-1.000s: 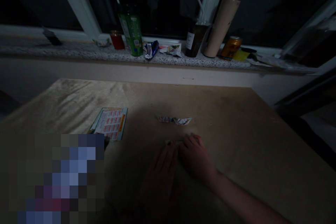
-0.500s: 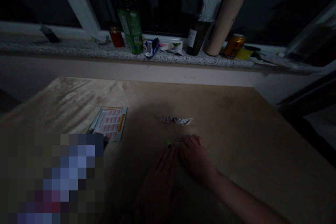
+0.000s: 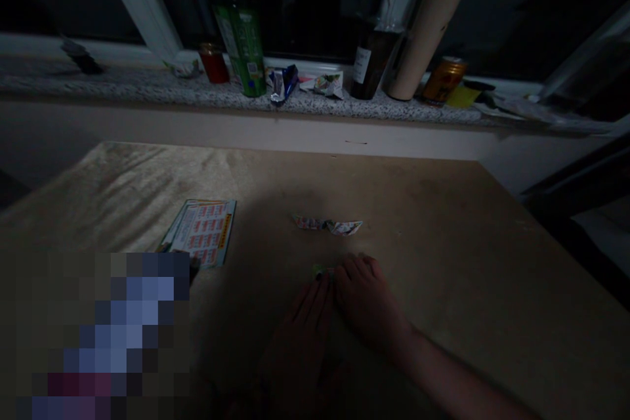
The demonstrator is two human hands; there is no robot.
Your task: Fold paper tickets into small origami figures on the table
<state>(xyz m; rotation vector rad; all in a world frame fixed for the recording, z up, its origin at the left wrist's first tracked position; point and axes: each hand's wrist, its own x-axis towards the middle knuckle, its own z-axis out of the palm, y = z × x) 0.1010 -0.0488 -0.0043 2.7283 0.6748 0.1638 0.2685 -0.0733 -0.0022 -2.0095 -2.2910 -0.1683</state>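
A small piece of greenish printed paper [image 3: 317, 271] lies on the table, mostly hidden under my fingers. My left hand [image 3: 304, 321] rests on its near edge with fingers stretched out and side by side, in deep shadow. Close against it, my right hand [image 3: 361, 289] has curled fingers pressed down at the paper's right part; its fingertips are partly hidden. Just beyond both hands lies a folded, twisted strip of printed paper [image 3: 345, 228], its two ends flared, touched by neither hand.
A stack of printed cards [image 3: 209, 231] lies to the left, beside a pixelated area. On the granite windowsill [image 3: 305, 104] stand a green cup [image 3: 249, 52], a dark cup [image 3: 369, 69], a tall beige cylinder [image 3: 427, 26], an orange can [image 3: 444, 81], a red jar [image 3: 214, 65] and crumpled wrappers [image 3: 284, 84].
The view has shifted slightly. Both hands stay at the small paper in nearly the same pose, with slightly less of its printed middle showing between them. The twisted strip has not moved.
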